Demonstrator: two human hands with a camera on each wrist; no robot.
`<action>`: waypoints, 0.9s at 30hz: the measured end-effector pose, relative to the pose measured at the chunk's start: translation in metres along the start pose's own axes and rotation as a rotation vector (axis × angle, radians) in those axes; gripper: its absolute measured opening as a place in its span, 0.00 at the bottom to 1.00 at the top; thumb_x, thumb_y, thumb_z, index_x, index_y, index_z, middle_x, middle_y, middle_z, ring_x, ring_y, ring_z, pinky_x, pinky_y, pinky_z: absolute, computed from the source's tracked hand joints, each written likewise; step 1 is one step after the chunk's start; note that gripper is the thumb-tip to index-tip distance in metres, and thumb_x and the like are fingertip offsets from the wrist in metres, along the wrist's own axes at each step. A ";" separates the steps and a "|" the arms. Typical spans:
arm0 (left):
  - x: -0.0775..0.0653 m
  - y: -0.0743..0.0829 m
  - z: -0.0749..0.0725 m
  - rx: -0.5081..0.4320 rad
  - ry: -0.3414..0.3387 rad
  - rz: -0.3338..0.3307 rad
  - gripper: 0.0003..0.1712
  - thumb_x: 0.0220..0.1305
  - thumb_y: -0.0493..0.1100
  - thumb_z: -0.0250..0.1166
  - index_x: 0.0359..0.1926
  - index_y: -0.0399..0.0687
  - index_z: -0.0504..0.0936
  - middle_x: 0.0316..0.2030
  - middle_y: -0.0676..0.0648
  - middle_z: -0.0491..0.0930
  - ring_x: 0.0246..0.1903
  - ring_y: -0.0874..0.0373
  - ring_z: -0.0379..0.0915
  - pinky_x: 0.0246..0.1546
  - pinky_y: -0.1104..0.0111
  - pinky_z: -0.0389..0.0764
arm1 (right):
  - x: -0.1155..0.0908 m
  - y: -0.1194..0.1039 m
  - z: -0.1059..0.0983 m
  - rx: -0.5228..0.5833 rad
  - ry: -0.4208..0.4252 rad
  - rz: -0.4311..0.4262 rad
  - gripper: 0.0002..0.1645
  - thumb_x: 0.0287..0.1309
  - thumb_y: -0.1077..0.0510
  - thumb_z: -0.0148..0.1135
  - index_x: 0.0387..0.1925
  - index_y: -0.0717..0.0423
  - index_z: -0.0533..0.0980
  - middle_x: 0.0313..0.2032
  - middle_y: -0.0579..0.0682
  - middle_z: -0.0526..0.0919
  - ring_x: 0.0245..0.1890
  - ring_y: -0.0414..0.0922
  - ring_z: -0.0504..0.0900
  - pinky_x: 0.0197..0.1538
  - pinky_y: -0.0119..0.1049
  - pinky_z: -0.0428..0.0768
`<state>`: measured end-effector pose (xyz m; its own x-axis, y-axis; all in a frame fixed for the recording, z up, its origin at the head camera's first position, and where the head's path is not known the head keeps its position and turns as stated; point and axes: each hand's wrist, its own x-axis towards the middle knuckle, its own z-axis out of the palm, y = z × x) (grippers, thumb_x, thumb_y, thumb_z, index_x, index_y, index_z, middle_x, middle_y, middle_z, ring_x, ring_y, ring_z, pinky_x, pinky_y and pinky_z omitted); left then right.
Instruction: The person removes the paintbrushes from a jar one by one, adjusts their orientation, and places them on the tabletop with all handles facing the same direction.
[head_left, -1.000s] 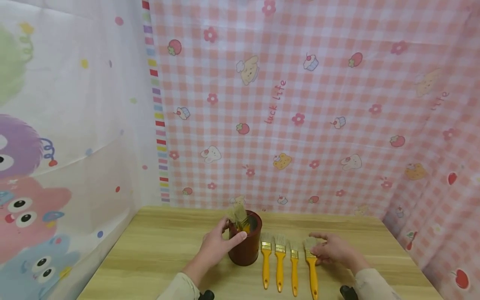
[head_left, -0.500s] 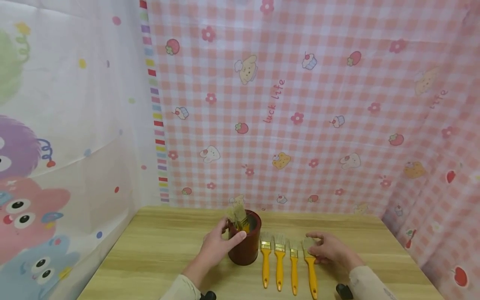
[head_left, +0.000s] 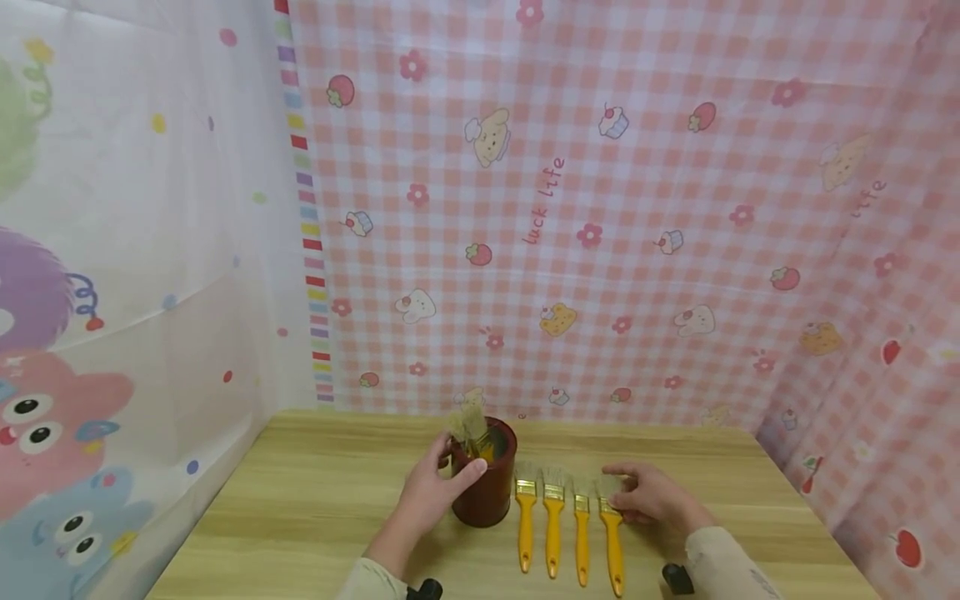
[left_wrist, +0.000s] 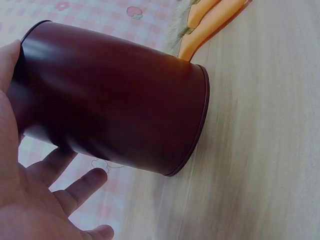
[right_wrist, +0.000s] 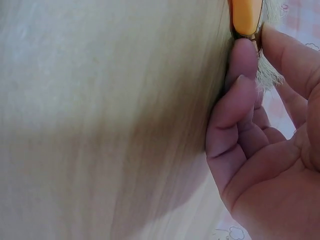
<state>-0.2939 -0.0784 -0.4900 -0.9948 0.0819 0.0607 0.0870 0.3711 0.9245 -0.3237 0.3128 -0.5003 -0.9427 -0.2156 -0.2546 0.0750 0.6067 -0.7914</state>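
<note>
My left hand point(head_left: 426, 497) grips a dark red-brown cylindrical pot point(head_left: 486, 493) near its rim, thumb on the near side. The pot stands upright on the table, and paintbrushes point(head_left: 471, 423) lean out of it, bristles up. To its right, several paintbrushes with yellow handles lie side by side, bristles pointing away from me. With thumb and fingers, my right hand point(head_left: 654, 497) pinches the rightmost paintbrush point(head_left: 614, 550) at its metal collar. That brush's orange-yellow handle point(right_wrist: 245, 17) shows at the top of the right wrist view. In the left wrist view, the pot point(left_wrist: 110, 95) fills the middle.
The wooden table point(head_left: 300, 500) has a pink checked cloth point(head_left: 525, 275) hanging behind it. A white cloth with cartoon figures point(head_left: 150, 275) hangs on the left. Three other brushes, including the leftmost paintbrush point(head_left: 526, 529), lie between the pot and my right hand.
My right hand has slid the rightmost brush slightly left, closer to its neighbour. The left hand keeps its hold on the pot. The head view has shifted a little.
</note>
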 end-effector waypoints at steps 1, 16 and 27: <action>0.000 0.000 0.000 0.002 0.003 0.004 0.56 0.68 0.71 0.68 0.86 0.53 0.56 0.76 0.35 0.71 0.75 0.33 0.68 0.69 0.36 0.75 | 0.001 0.000 0.000 0.001 0.005 0.002 0.36 0.70 0.60 0.70 0.75 0.60 0.71 0.43 0.55 0.83 0.27 0.43 0.79 0.30 0.35 0.80; 0.001 -0.001 0.001 0.019 0.015 0.031 0.53 0.68 0.69 0.70 0.84 0.53 0.61 0.72 0.36 0.76 0.70 0.38 0.76 0.65 0.40 0.80 | 0.004 0.002 0.003 0.007 0.065 0.053 0.35 0.69 0.60 0.72 0.74 0.55 0.74 0.65 0.68 0.79 0.37 0.45 0.83 0.40 0.41 0.84; 0.001 -0.004 0.002 0.025 0.035 0.035 0.54 0.69 0.68 0.69 0.84 0.50 0.60 0.73 0.35 0.75 0.68 0.38 0.78 0.64 0.42 0.81 | 0.003 0.005 0.000 0.005 0.018 0.011 0.39 0.71 0.53 0.72 0.76 0.60 0.70 0.56 0.61 0.83 0.33 0.46 0.79 0.35 0.39 0.79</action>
<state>-0.2953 -0.0775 -0.4944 -0.9923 0.0629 0.1064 0.1226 0.3919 0.9118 -0.3260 0.3155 -0.5048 -0.9475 -0.1948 -0.2536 0.0874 0.6051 -0.7914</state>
